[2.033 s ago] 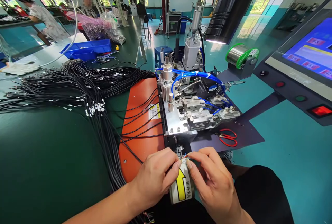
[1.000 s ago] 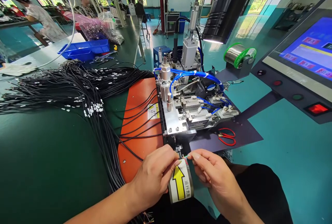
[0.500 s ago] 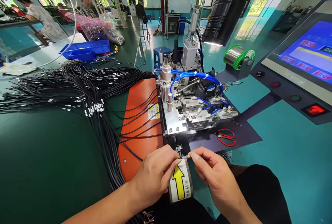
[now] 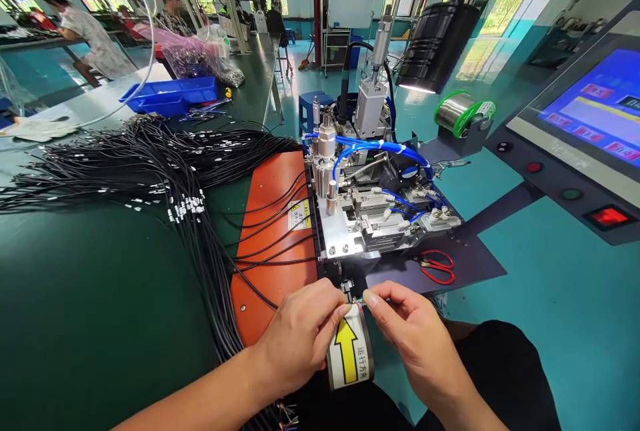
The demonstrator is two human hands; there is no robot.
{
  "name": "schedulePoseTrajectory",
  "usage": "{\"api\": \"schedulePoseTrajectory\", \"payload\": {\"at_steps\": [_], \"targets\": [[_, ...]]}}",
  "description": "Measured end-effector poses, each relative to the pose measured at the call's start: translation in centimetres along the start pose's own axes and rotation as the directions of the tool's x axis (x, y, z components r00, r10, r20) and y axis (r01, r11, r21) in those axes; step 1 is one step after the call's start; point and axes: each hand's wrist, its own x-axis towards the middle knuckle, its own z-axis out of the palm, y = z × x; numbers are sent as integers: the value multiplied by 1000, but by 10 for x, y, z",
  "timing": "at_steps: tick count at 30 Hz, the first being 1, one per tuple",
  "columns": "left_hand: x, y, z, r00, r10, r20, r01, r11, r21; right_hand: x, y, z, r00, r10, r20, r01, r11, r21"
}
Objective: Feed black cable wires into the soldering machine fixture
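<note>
At the near end of a metal machine (image 4: pixel 370 218), both hands meet over a rounded plate (image 4: pixel 350 358) bearing a yellow arrow. My left hand (image 4: pixel 310 328) pinches a black cable close to its end; the fingers cover most of it there. Thin coloured wires (image 4: pixel 358 302) stick out from that end, and my right hand (image 4: pixel 413 331) grips their tips between thumb and forefinger. Left of the machine, several black cables (image 4: pixel 270 238) lie side by side across an orange cover (image 4: pixel 273 184), their ends running into the machine's edge.
A large heap of black cables (image 4: pixel 125 164) with white tips covers part of the green table (image 4: pixel 100 284). Red-handled scissors (image 4: pixel 437 267) lie on the machine's base. A solder wire spool (image 4: pixel 465 114), a black lamp (image 4: pixel 435 44) and a control screen (image 4: pixel 595 101) stand right. Two people sit far left.
The whole view has shifted slightly, so the surroundings sit a little further right. Both hands keep their hold on the cable and its wires, with hardly any movement.
</note>
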Motion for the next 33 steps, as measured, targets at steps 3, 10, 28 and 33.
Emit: {"api": "schedulePoseTrajectory", "payload": {"at_steps": [3, 10, 28, 33], "targets": [[0, 1, -1, 1000, -1, 0, 1, 1000, 0, 1, 0, 0, 1000, 19, -7, -19, 1000, -7], [-1, 1, -2, 1000, 1, 5, -1, 1000, 2, 3, 6, -2, 999, 39, 4, -39, 999, 11], [4, 12, -24, 990, -13, 141, -7, 991, 136, 6, 8, 0, 997, -40, -68, 36, 998, -56], [0, 9, -35, 993, 53, 110, -64, 993, 98, 10, 16, 2, 998, -39, -51, 38, 999, -30]]}}
